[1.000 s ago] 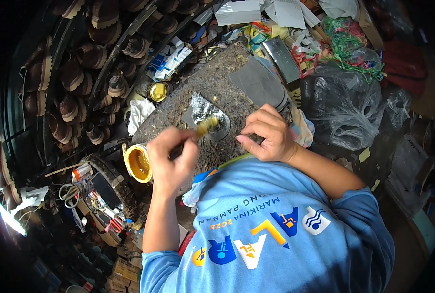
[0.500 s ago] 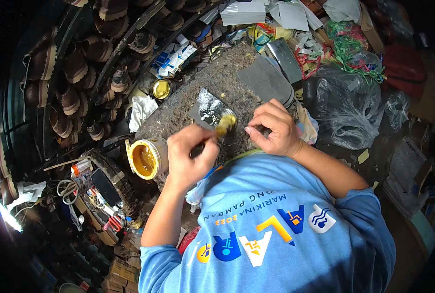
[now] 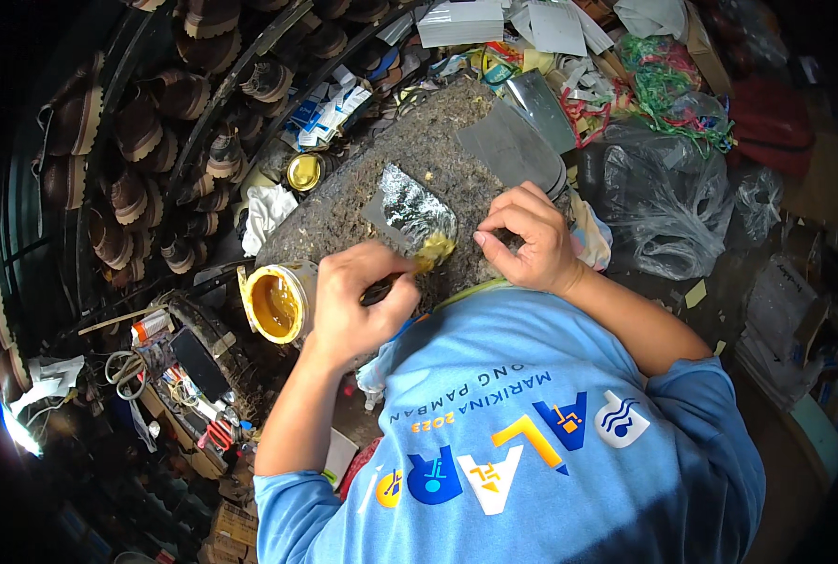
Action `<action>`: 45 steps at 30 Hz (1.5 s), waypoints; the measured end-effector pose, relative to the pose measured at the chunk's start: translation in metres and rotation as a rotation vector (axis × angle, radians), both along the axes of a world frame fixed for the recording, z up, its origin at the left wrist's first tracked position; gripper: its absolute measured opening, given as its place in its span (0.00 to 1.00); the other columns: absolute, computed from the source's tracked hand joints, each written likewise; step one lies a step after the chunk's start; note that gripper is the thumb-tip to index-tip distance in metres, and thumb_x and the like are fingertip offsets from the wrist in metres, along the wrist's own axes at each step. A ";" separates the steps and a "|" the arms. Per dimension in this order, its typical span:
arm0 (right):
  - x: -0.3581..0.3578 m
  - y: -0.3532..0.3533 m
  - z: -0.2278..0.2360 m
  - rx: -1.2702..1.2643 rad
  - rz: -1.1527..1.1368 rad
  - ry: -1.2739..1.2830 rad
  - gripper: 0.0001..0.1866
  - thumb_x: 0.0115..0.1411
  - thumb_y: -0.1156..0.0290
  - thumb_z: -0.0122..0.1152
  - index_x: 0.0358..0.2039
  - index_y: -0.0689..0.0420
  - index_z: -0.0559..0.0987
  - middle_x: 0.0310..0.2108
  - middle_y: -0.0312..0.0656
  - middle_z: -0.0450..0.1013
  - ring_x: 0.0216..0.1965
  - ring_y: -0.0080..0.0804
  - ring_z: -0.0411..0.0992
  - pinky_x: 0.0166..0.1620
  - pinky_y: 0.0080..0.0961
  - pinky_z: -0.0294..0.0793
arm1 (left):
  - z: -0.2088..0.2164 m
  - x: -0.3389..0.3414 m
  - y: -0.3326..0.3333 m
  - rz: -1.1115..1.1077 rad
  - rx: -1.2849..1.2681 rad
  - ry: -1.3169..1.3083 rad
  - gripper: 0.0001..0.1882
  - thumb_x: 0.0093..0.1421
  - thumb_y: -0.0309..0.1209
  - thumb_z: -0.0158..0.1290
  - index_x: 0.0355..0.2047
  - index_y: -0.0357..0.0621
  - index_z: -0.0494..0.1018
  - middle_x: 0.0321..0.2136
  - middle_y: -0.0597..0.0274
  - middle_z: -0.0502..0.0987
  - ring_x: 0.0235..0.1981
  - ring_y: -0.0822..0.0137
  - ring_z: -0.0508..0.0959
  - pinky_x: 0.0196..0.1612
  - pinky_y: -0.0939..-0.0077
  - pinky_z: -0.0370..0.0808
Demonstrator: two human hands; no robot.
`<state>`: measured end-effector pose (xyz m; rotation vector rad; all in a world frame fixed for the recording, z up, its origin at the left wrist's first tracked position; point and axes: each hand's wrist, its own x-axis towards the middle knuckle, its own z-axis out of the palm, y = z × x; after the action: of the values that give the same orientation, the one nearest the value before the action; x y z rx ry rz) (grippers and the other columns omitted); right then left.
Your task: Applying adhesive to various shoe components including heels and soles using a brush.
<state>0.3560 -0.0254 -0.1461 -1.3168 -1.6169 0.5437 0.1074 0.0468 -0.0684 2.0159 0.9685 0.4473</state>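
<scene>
While in one hand (image 3: 361, 296), one brush (image 3: 434, 252)

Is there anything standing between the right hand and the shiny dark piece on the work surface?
Nothing visible: only rough work surface shows between right hand and piece. The brush in the left hand overlaps the piece's near end.

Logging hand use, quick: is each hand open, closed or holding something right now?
Left hand: closed, holding a yellow-smeared brush.
Right hand: loosely curled; no held object visible.
</scene>
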 end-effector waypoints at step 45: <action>-0.005 0.003 0.001 -0.029 -0.003 -0.088 0.08 0.49 0.75 0.72 0.29 0.59 0.80 0.32 0.43 0.74 0.33 0.44 0.72 0.38 0.35 0.72 | -0.002 -0.011 0.053 0.371 0.111 0.138 0.08 0.54 0.28 0.59 0.29 0.33 0.82 0.26 0.48 0.83 0.29 0.56 0.85 0.39 0.66 0.80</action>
<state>0.3511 -0.0221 -0.1451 -1.3816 -1.6837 0.5151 0.0969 0.0998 -0.0701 1.9869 1.4418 0.5763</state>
